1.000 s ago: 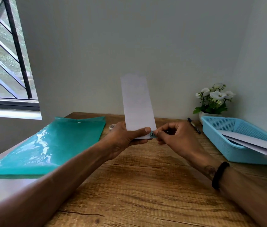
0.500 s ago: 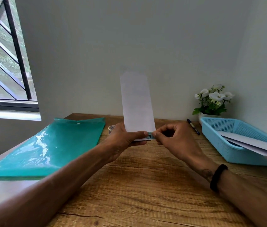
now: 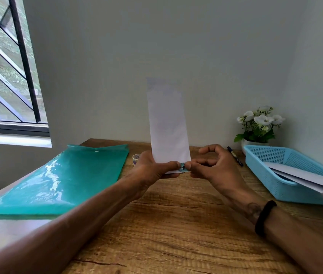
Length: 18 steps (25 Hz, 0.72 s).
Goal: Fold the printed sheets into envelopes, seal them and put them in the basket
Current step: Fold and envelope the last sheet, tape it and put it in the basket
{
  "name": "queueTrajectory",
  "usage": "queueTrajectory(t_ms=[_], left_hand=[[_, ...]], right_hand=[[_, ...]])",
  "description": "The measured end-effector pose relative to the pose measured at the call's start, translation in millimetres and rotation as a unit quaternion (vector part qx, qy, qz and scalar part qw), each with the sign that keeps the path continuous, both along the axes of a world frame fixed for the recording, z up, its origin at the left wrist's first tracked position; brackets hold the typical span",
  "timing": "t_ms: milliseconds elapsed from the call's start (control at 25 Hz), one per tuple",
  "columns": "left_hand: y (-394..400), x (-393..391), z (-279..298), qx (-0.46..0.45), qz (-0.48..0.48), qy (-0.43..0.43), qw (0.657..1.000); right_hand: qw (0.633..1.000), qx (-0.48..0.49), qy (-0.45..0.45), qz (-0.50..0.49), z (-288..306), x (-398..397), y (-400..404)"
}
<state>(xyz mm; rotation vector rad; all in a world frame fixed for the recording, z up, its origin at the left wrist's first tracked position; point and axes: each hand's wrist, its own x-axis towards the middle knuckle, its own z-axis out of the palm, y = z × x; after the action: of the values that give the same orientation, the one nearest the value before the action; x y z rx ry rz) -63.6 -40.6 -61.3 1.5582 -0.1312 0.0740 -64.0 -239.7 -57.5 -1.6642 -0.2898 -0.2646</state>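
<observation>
A folded white sheet (image 3: 167,123) stands upright above the wooden table (image 3: 176,224), long side vertical. My left hand (image 3: 152,169) grips its bottom edge, thumb laid across the front. At the bottom right corner, my right hand (image 3: 214,167) pinches a small blue patterned piece of tape (image 3: 182,167) against the paper with thumb and forefinger, the other fingers loosely raised. A light blue plastic basket (image 3: 271,167) sits at the right and holds folded white papers (image 3: 307,178).
A teal plastic folder (image 3: 61,178) lies on the table at the left. A tape roll (image 3: 136,158) sits partly hidden behind my left hand. A pen (image 3: 235,156) and a pot of white flowers (image 3: 257,125) stand near the basket. Window at far left.
The folded sheet has risen slightly and stands more upright. My right-hand fingers have spread open a little while still pinching the tape at the bottom corner.
</observation>
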Motion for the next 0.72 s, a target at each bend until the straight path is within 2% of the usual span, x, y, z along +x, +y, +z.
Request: queueTrajectory(t_ms=[160,360,560,720], left_hand=[[-2,-1,0,-0.019,-0.023,0.014,0.999],[0,-2,0,-0.03,-0.006,0.008,1.0],[3,3,-4,-0.058,-0.014,0.032,0.998],[2,4,-4,-0.027,-0.034,0.044,0.998]], right_hand=[[0.999,0.03,0.017,0.013,2,4,-5],[0.997,0.056,0.034,0.036,-1,10,-3],[0.997,0.022,0.038,0.065,-6,11,-5],[0.994,0.053,0.06,0.069,-9,15,-5]])
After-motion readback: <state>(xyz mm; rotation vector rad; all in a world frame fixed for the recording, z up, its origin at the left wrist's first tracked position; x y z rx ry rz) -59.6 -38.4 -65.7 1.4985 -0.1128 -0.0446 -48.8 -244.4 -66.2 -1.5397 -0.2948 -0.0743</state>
